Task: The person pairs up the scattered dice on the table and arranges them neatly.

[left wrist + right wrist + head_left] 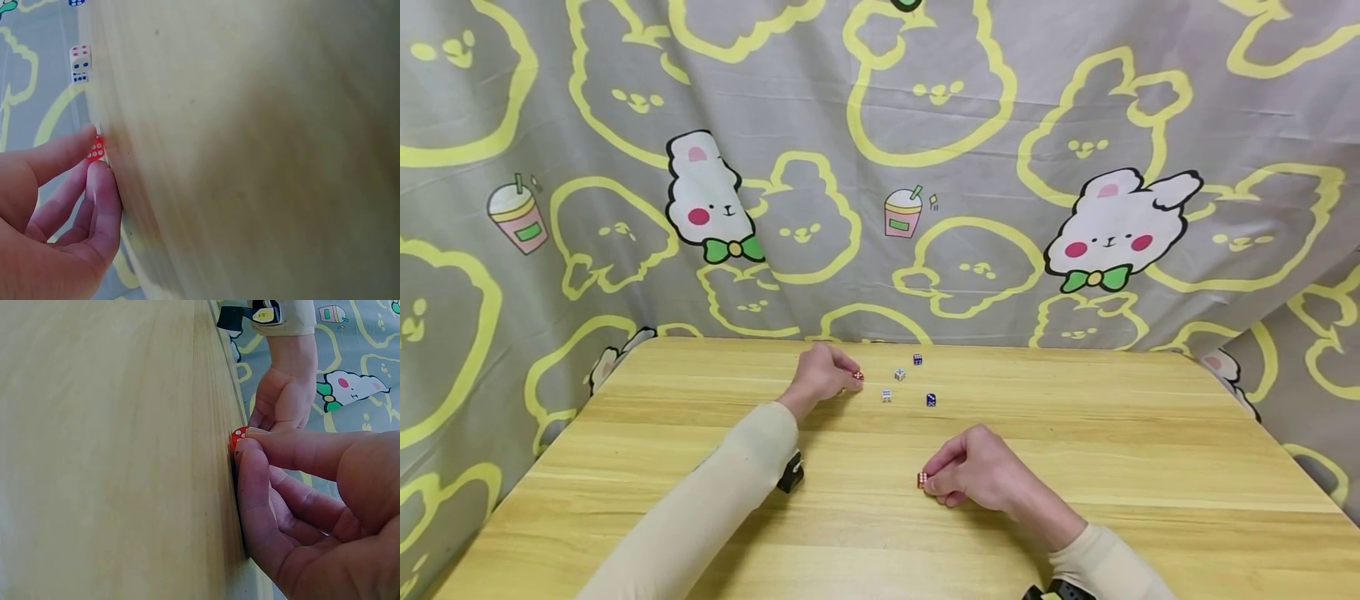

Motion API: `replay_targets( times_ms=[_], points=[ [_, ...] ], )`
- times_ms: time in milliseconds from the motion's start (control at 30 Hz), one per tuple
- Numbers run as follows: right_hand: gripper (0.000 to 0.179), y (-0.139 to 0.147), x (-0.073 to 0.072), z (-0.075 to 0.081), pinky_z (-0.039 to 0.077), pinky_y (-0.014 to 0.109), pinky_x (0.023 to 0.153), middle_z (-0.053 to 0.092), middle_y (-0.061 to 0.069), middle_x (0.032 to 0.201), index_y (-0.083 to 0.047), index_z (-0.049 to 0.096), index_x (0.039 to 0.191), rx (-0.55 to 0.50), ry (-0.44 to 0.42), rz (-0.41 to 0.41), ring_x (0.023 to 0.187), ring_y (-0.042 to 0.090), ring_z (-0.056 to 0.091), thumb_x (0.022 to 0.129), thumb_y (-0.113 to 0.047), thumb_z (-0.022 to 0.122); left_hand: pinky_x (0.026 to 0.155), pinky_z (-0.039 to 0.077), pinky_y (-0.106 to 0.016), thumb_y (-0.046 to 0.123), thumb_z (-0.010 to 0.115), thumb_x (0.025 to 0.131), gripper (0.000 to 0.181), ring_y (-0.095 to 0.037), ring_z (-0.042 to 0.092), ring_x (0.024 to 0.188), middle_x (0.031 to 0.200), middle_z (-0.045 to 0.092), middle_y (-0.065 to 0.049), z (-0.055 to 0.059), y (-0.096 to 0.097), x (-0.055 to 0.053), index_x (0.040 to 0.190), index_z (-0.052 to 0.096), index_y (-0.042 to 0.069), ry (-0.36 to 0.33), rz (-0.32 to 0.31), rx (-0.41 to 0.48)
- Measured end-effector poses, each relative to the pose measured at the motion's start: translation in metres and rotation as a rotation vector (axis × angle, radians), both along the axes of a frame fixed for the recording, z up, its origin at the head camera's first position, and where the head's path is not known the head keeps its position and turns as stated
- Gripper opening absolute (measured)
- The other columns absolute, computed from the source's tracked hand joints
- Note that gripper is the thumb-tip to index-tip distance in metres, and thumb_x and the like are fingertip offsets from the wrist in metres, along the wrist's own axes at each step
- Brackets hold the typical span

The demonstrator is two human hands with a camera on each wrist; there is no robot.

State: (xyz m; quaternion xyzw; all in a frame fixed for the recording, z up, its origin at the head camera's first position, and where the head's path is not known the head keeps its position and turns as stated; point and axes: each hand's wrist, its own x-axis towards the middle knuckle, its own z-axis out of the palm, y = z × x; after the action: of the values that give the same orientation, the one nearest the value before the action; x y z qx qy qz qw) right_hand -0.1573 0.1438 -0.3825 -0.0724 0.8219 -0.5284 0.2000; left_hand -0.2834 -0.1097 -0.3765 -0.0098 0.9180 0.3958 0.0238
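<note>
Toward the back of the table, my left hand (824, 372) pinches a red die (858, 377) with white pips between thumb and fingertips; the left wrist view shows the same red die (96, 149) in that pinch. Nearer the front, my right hand (981, 471) pinches a second red die (922, 480), its pips facing up. In the right wrist view this red die (239, 436) is partly covered by the fingertips. Right of my left hand lie two white dice, one nearer (887, 396) and one farther (900, 375), and two blue dice, one at the back (917, 359) and one nearer (931, 400).
The wooden table (1112, 433) reaches back to a grey curtain (820, 100) printed with yellow outlines and white rabbits. A black wrist device (792, 473) sits on the left sleeve, and another (1060, 591) at the right wrist.
</note>
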Motion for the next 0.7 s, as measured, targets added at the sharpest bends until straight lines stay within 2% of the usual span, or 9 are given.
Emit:
replay_targets(
  times_ms=[167, 500, 700],
  points=[
    [0.011, -0.0002, -0.0002, -0.0004, 0.062, 0.03, 0.062, 0.081, 0.01, 0.084, 0.001, 0.08, 0.093, -0.011, -0.005, 0.0, 0.062, 0.012, 0.068, 0.084, -0.002, 0.086, 0.078, 0.05, -0.026, 0.011, 0.091, 0.081, 0.015, -0.022, 0.066, 0.098, 0.099, 0.082, -0.006, -0.0018, -0.0007, -0.0008, 0.095, 0.084, 0.009, -0.005, 0.01, -0.008],
    [0.011, 0.0002, 0.0001, -0.0006, 0.061, 0.03, 0.063, 0.081, 0.01, 0.084, 0.001, 0.079, 0.092, -0.015, -0.007, -0.004, 0.062, 0.012, 0.068, 0.084, -0.002, 0.086, 0.065, 0.051, -0.02, 0.008, 0.09, 0.082, 0.016, -0.016, 0.067, 0.082, 0.099, 0.082, -0.008, -0.0011, -0.0042, -0.0021, 0.097, 0.085, 0.008, -0.04, 0.012, 0.042],
    [0.011, 0.0001, 0.0004, -0.0004, 0.061, 0.03, 0.063, 0.081, 0.01, 0.085, 0.002, 0.079, 0.093, -0.016, -0.01, -0.005, 0.063, 0.012, 0.069, 0.084, -0.001, 0.085, 0.068, 0.052, -0.022, 0.008, 0.09, 0.082, 0.015, -0.015, 0.068, 0.081, 0.101, 0.081, -0.008, 0.0008, -0.0069, 0.001, 0.097, 0.085, 0.008, -0.059, 0.01, 0.047]
  ],
)
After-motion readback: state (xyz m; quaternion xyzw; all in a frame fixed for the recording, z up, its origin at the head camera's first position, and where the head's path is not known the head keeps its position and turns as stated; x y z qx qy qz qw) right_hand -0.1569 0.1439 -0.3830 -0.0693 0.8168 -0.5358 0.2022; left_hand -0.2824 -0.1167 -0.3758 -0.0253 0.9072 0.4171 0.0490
